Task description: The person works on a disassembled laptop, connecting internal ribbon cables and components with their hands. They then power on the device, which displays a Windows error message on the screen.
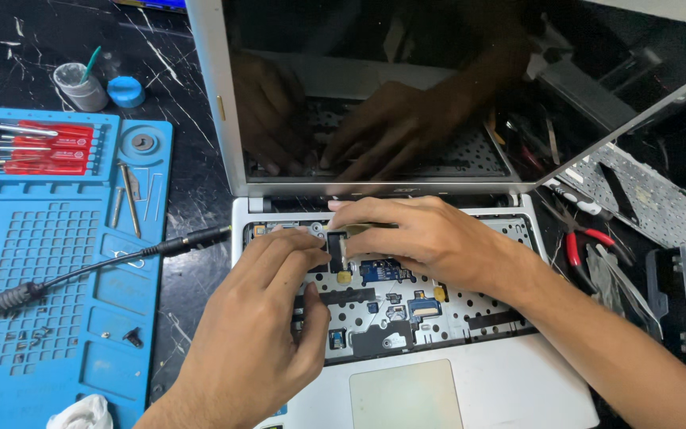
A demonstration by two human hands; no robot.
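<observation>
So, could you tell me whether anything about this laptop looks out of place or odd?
Yes. The laptop has no keyboard in its bay, so the perforated plate and small parts underneath are bare. What looks like the removed keyboard lies face down to the right. Both hands, left hand and right hand, pinch a small black strip near the hinge.

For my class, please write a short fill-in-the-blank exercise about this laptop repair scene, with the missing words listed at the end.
1. Both hands, the left hand and the right hand, work on an opened white ____, where the keyboard has been removed.
2. The repair mat left of the laptop is ____ in colour.
3. The pliers to the right have ____ handles.
4. A black ____ lies across the mat towards the laptop's left side.

Missing words: laptop; blue; red; cable
</observation>
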